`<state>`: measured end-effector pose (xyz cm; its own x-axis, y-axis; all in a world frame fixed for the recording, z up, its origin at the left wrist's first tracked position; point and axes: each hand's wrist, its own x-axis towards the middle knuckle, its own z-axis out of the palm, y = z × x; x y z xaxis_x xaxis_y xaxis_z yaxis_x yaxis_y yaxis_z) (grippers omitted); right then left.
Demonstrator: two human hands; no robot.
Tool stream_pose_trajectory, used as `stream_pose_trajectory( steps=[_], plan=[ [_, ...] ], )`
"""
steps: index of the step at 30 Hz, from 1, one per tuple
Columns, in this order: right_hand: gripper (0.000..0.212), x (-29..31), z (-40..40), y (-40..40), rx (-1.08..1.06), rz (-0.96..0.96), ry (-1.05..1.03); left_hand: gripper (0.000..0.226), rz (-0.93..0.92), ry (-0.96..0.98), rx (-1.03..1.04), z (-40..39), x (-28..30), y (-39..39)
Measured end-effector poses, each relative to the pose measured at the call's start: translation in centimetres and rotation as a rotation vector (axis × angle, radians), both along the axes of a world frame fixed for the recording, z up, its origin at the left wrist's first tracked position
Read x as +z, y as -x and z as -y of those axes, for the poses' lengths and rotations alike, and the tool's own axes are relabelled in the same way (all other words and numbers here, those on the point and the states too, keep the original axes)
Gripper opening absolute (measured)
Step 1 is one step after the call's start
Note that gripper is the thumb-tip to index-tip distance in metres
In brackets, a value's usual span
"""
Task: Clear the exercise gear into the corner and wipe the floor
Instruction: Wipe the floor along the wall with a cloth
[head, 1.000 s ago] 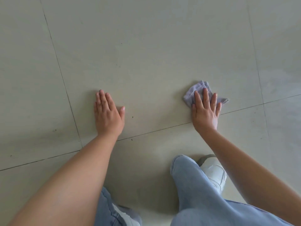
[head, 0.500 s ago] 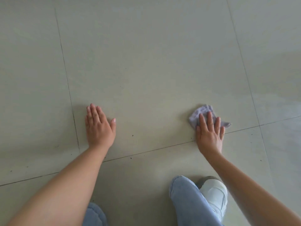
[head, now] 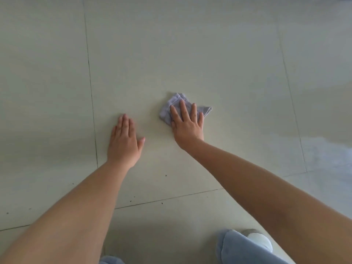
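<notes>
A small crumpled grey-lilac cloth (head: 176, 101) lies on the pale tiled floor (head: 190, 54). My right hand (head: 187, 124) presses flat on the cloth with straight, spread fingers; the cloth's near part is hidden under the palm. My left hand (head: 124, 142) rests flat on the bare tile a little to the left of the cloth, fingers together and straight. No exercise gear is in view.
Dark grout lines (head: 91, 92) cross the floor, and small dark specks (head: 165, 175) dot the tile near me. A glossy patch (head: 327, 151) shows at the right. My jeans-clad knee (head: 236, 246) and white shoe (head: 259, 240) are at the bottom right.
My right hand has slid the cloth left and forward across the tile, closer to my left hand. The view has shifted, so my legs sit lower in the frame.
</notes>
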<state>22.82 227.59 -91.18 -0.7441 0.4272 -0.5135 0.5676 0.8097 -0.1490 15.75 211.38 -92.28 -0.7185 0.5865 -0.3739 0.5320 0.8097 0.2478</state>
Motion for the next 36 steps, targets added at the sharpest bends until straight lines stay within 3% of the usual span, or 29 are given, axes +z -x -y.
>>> stream_pose_trajectory(
  steps=[4, 7, 9, 12, 14, 16, 19, 22, 24, 26, 30, 32, 34, 36],
  plan=[
    [0.046, 0.0, 1.5, -5.8, 0.238, -0.015, -0.033, 0.06, -0.078, 0.005, -0.118, 0.9, -0.4, 1.5],
    [0.052, 0.4, -1.8, -8.0, 0.295, 0.05, -0.101, 0.059, -0.086, 0.001, -0.154, 1.3, 0.1, 2.6],
    [0.058, 0.5, -4.3, -6.4, 0.187, 0.026, -0.096, 0.06, -0.087, -0.031, -0.069, 1.6, 0.2, 3.2],
    [0.049, -0.2, -6.1, -1.0, -0.229, -0.051, -0.101, 0.056, -0.071, -0.039, 0.075, 2.3, 0.5, 3.5],
    [0.049, -0.5, -4.8, 2.9, -0.327, -0.069, -0.062, 0.056, -0.07, -0.015, 0.126, 2.8, 1.0, 3.4],
    [0.049, -0.5, -1.9, 5.9, -0.242, -0.095, -0.009, 0.063, -0.067, -0.004, 0.153, 3.6, 1.2, 3.4],
    [0.048, -0.7, 3.9, 6.7, 0.076, -0.107, 0.035, 0.061, -0.075, -0.007, 0.185, 4.8, 1.1, 4.0],
    [0.043, -1.2, 6.7, 1.5, 0.405, -0.169, 0.025, 0.057, -0.037, 0.01, 0.16, 4.5, 1.4, 5.0],
    [0.044, -1.4, 4.1, -2.1, 0.478, -0.113, -0.015, 0.057, -0.037, 0.003, 0.139, 3.6, 1.3, 5.4],
    [0.052, -1.4, -1.4, -3.8, 0.385, -0.111, -0.129, 0.057, -0.071, -0.036, 0.15, 2.5, 1.0, 6.0],
    [0.049, -0.2, -11.3, -1.5, -0.293, -0.075, -0.167, 0.051, -0.084, -0.008, 0.248, 1.2, 0.1, 7.0],
    [0.049, -0.2, -12.5, 1.7, -0.502, -0.068, -0.147, 0.057, -0.058, -0.027, 0.264, 1.4, -0.1, 7.2],
    [0.05, -0.6, -11.6, 5.8, -0.533, -0.074, -0.117, 0.06, -0.033, -0.042, 0.242, 1.8, -0.5, 7.5],
    [0.05, -0.8, -9.0, 10.0, -0.355, -0.088, -0.088, 0.056, -0.055, -0.059, 0.217, 2.4, -1.1, 7.7]
  ],
)
